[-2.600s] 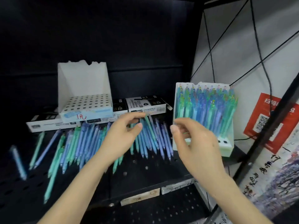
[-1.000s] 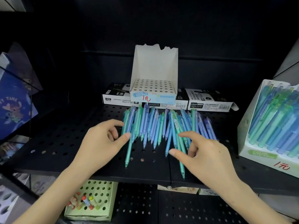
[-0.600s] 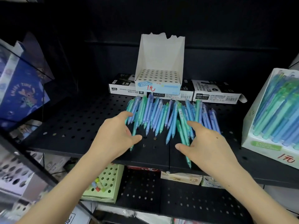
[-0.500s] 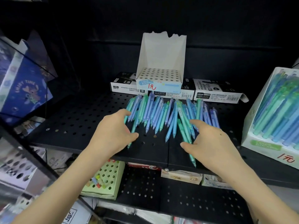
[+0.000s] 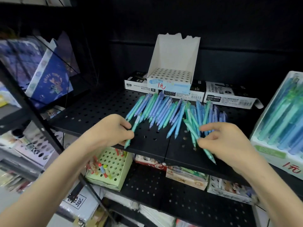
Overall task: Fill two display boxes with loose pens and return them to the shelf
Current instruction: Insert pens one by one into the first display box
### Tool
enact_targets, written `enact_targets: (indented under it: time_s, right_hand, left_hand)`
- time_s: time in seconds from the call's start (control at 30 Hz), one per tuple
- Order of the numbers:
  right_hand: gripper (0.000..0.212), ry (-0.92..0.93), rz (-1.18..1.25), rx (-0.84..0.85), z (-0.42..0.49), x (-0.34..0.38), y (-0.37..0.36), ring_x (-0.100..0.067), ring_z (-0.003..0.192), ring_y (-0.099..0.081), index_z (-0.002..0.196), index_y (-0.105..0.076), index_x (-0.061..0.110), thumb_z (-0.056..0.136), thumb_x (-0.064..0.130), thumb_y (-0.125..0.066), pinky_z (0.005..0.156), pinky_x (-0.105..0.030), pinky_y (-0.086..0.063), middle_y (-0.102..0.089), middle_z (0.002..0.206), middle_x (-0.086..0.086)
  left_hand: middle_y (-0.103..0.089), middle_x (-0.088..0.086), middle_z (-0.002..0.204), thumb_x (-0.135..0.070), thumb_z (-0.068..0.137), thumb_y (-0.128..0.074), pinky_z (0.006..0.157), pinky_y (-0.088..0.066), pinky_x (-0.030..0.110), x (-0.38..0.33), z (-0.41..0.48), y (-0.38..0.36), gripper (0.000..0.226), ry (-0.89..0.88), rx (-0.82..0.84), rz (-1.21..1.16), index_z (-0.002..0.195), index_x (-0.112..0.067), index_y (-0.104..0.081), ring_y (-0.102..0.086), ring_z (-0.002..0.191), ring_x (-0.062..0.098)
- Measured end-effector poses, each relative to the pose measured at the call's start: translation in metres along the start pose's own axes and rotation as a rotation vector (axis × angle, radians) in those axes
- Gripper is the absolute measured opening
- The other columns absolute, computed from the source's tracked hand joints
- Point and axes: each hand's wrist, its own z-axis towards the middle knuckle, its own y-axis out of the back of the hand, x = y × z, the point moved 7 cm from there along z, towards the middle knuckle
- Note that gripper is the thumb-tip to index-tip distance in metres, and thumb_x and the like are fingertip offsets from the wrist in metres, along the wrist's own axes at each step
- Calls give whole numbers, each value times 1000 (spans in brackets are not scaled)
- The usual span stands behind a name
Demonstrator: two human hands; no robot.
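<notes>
A pile of loose blue and teal pens (image 5: 164,110) lies fanned on the black perforated shelf (image 5: 98,108). Behind it stands an empty white display box (image 5: 172,76) with a holed insert and a tall back flap. A second display box (image 5: 282,122), full of pens, leans at the right edge. My left hand (image 5: 108,130) is curled around one teal pen (image 5: 133,130) at the pile's left end. My right hand (image 5: 224,141) pinches a teal pen (image 5: 193,135) between thumb and forefinger at the pile's right end; that pen's tip reaches past the shelf's front edge.
Flat black-and-white marker boxes (image 5: 229,95) lie along the back under the empty box. A green holed box (image 5: 108,167) with small items sits on the lower shelf. A blue folder (image 5: 49,79) and a slanted black frame post (image 5: 32,112) stand at the left.
Both hands, resting spread at the pile's ends, have curled their fingers onto single teal pens. The pile has been drawn a little tighter.
</notes>
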Motion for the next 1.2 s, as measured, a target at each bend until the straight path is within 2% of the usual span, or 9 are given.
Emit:
enact_targets:
  time_s: [0.07,0.13,0.27,0.37,0.57,0.77,0.93,1.07,1.2]
  right_hand:
    - [28,-10,113,-5,2,-4,3,-10,48,-50,106,-61,18,79,12,-68,54,-23,-37,-58,62,-4]
    - [26,-17,208,-22,5,-7,4,-8,48,-50,104,-62,18,80,10,-68,57,-26,-38,-58,62,-3]
    - [22,3,353,-56,8,-5,2,1,42,-49,98,-63,22,81,10,-68,58,-24,-37,-58,55,4]
    - [21,-1,463,-66,10,-1,0,-3,43,-46,95,-62,24,82,8,-67,47,-18,-37,-55,52,4]
    - [22,11,522,-69,13,12,-8,-3,43,-44,99,-63,22,83,7,-66,42,-12,-36,-54,52,3]
    - [24,44,557,-62,17,31,-18,-5,45,-45,101,-63,23,82,9,-66,43,-14,-37,-57,57,0]
    - [27,90,590,-93,16,46,-36,1,47,-51,101,-61,24,81,8,-67,48,-11,-38,-61,60,4]
    - [29,127,564,-172,15,50,-44,-10,64,-66,103,-58,26,81,11,-68,63,-14,-48,-66,67,-3]
    - [23,105,418,-314,12,37,-33,-3,61,-60,101,-59,29,80,29,-69,58,-16,-45,-65,67,5]
  left_hand:
    - [-62,7,73,-2,85,-56,69,-56,22,2,-6,-4,15,45,148,-238,90,11,-62,-63,72,19]
    - [-58,10,71,2,88,-52,59,-55,17,7,-14,-11,22,142,281,-550,102,16,-61,-58,67,15]
    - [-59,10,81,0,93,-42,54,-55,21,10,-19,-29,35,274,389,-918,126,10,-47,-60,68,15]
    - [-52,8,76,-2,95,-33,49,-51,19,-2,-16,-39,23,319,448,-1054,114,-3,-47,-53,64,14]
    - [-46,9,64,-3,95,-29,41,-45,18,-35,-15,-51,25,236,555,-1109,77,-4,-47,-48,51,14]
    - [-62,15,74,2,85,-49,54,-54,27,-44,-1,-41,10,69,597,-1032,89,1,-58,-63,65,23]
    - [-58,13,76,-6,93,-48,43,-38,19,-59,20,-54,10,16,506,-1046,87,-2,-55,-52,61,17]
    - [-54,6,68,-14,90,-56,43,-35,18,-70,33,-65,14,-92,485,-1019,93,-2,-52,-47,61,13]
    - [-51,5,68,-12,90,-56,43,-34,17,-73,43,-67,12,-139,451,-978,91,-1,-52,-40,62,14]
